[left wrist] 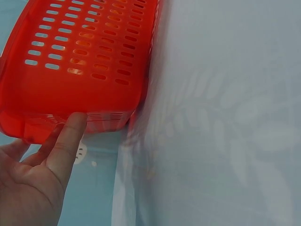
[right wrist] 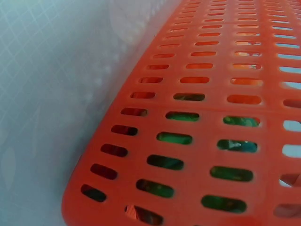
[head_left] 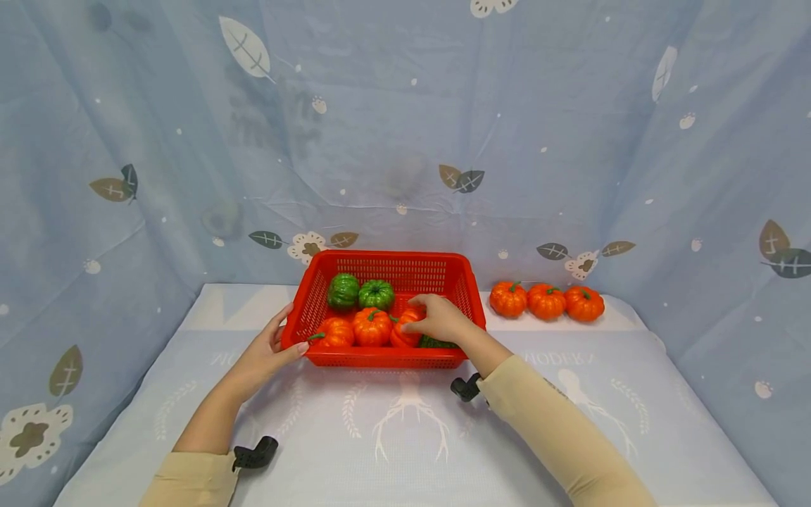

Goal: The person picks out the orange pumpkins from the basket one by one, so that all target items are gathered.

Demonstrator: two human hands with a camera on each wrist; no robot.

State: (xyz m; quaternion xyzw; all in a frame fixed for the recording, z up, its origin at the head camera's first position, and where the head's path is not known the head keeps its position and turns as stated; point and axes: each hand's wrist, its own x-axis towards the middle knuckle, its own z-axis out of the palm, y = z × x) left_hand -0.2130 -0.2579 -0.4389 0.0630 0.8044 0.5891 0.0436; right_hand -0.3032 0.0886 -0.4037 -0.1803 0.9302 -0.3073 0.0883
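Note:
A red perforated basket (head_left: 383, 358) stands on the table against the curtain. My left hand (head_left: 262, 359) touches its near left corner, thumb and fingers nearly straight; the left wrist view shows this hand (left wrist: 40, 181) against the outer wall. Inside the basket, my right hand (head_left: 440, 320) grips a small orange pumpkin (head_left: 400, 336) between thumb and fingers, covering part of it. Two more orange pumpkins, one in the middle (head_left: 372, 327) and one at left (head_left: 338, 332), lie beside it. Behind them sit a ridged dark green pumpkin (head_left: 343, 291) and a brighter green pumpkin (head_left: 376, 294).
Another green item (head_left: 436, 342) lies under the right hand, mostly hidden. Three orange pumpkins, a left one (head_left: 508, 300), a middle one (head_left: 546, 302) and a right one (head_left: 584, 304), stand in a row right of the basket. A patterned blue curtain (head_left: 393, 127) surrounds the table (head_left: 355, 436).

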